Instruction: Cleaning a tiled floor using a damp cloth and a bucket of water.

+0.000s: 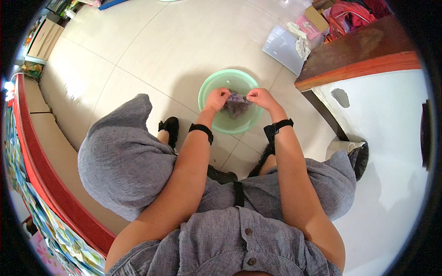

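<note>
Pale Floor Tiles (156,50) Are Sitting Under Your Green Tub (248,77)

Shiny tiles are spreading around the tub, and a brown wooden top (354,57) is jutting out on your right. Inside the tub, a purple-and-brown cloth (236,108) is bunching up between your two hands. Your left hand (217,99) is pinching one side of it and your right hand (261,98) is pinching the other, so a strip is stretching across the gap.

You are probably working somewhere in the middle: the cloth is already lying in the tub, and both hands are busy with it. You are not yet putting it down anywhere else, and nothing is showing how much work is waiting.

Your hands are hiding the cloth's ends, and its lower part is blurring into a dark lump, so its shape is hard to tell. Water (239,125) seems to be covering the bottom, but its depth is not showing. Up at the right, the dark round edge is cutting off a red heap (351,17).
</note>
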A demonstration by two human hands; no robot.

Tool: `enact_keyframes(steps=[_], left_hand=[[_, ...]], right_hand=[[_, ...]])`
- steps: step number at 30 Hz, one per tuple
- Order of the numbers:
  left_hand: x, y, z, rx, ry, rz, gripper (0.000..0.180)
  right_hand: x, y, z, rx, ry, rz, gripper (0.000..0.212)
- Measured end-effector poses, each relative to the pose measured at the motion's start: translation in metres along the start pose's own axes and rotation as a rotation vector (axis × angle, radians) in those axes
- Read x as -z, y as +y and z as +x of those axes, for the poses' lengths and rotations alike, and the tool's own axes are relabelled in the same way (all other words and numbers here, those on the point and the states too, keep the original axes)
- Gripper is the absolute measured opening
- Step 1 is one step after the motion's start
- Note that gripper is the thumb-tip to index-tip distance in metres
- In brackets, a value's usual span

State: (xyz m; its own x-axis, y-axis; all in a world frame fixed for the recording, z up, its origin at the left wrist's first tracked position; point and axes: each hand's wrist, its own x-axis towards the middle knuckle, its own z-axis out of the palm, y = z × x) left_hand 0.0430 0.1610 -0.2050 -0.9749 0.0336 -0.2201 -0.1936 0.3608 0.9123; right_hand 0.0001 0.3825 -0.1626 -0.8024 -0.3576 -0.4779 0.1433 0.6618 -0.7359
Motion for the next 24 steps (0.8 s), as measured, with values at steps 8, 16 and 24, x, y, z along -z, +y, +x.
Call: enact_keyframes(steps=[8, 16, 24], left_hand=[[0.014, 0.002, 0.000, -0.026, 0.084, 0.204, 0.021], [0.016, 0.007, 0.000, 0.021, -0.033, 0.072, 0.020], [0.011, 0.014, 0.009, -0.036, -0.193, 0.074, 0.014]], right_hand=[[0.001, 0.007, -0.002, 0.002, 0.195, -0.775, 0.009], [-0.019, -0.022, 0.003, 0.307, 0.212, -0.088, 0.021], [-0.039, -0.018, 0.007, 0.191, -0.011, -0.261, 0.023]])
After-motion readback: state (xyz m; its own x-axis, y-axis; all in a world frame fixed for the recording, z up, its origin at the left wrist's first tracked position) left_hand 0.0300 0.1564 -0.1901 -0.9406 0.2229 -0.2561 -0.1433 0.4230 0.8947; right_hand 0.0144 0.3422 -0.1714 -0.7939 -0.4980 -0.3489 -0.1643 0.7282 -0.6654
